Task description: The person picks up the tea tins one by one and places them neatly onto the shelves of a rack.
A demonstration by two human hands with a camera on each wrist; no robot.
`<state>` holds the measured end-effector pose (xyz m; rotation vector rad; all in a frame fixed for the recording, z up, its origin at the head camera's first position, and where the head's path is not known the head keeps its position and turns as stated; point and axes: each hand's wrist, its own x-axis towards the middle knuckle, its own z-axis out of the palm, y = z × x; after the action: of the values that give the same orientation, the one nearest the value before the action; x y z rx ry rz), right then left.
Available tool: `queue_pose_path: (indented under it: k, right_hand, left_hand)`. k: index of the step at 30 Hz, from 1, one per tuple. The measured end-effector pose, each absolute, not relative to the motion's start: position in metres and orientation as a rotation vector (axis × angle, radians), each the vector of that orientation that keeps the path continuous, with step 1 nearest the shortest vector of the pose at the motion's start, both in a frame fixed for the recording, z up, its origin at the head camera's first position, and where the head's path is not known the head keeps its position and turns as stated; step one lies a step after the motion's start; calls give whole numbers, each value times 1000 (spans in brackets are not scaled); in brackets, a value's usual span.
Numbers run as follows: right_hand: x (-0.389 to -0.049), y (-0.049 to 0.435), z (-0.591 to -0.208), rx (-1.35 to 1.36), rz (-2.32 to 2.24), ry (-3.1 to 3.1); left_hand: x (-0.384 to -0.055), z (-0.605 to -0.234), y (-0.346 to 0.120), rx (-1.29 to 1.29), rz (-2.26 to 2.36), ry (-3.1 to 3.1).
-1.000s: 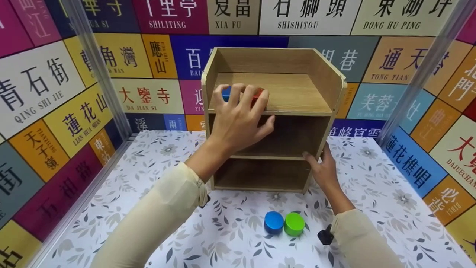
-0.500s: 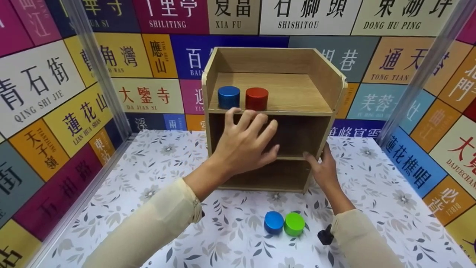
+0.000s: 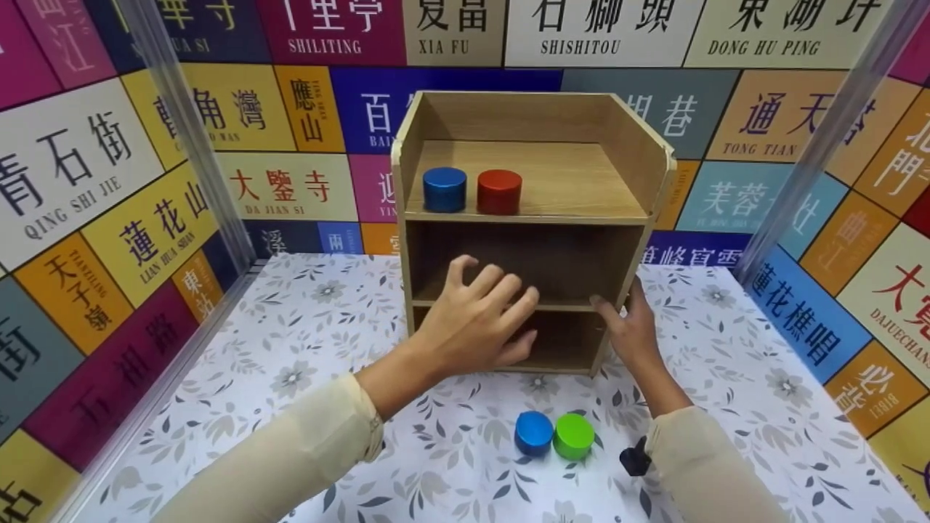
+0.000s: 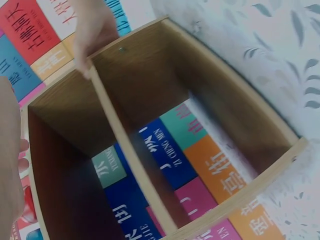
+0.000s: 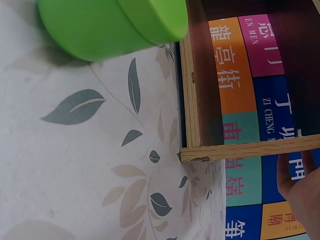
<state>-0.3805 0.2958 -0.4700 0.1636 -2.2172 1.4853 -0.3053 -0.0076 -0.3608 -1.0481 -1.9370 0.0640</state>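
Note:
My left hand hovers before the lower part of a small wooden shelf unit, its fingers loosely bent around nothing. At the shelf's right side, my right hand grips the side panel, thumb on the front edge and fingers behind. On the top shelf, a blue cylinder stands left of a red cylinder, with a small gap between. Another blue cylinder and a green cylinder sit side by side on the table in front. The right wrist view shows a seam around the green cylinder.
A white leaf-patterned cloth covers the table. Walls of colourful sign panels stand behind and at both sides, with clear corner posts. The shelf's lower compartments are backless in the left wrist view.
My left hand has let go at the top shelf and moved down in front of the lower compartments, uncovering the blue and red cylinders. My right hand keeps its grip on the shelf.

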Motion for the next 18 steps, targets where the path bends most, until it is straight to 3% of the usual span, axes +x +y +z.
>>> queue_pose_path:
  k: [18]
  right_hand:
    - [-374, 291, -459, 137, 1519, -2230]
  left_hand:
    - [-292, -421, -1, -1221, 214, -1981]
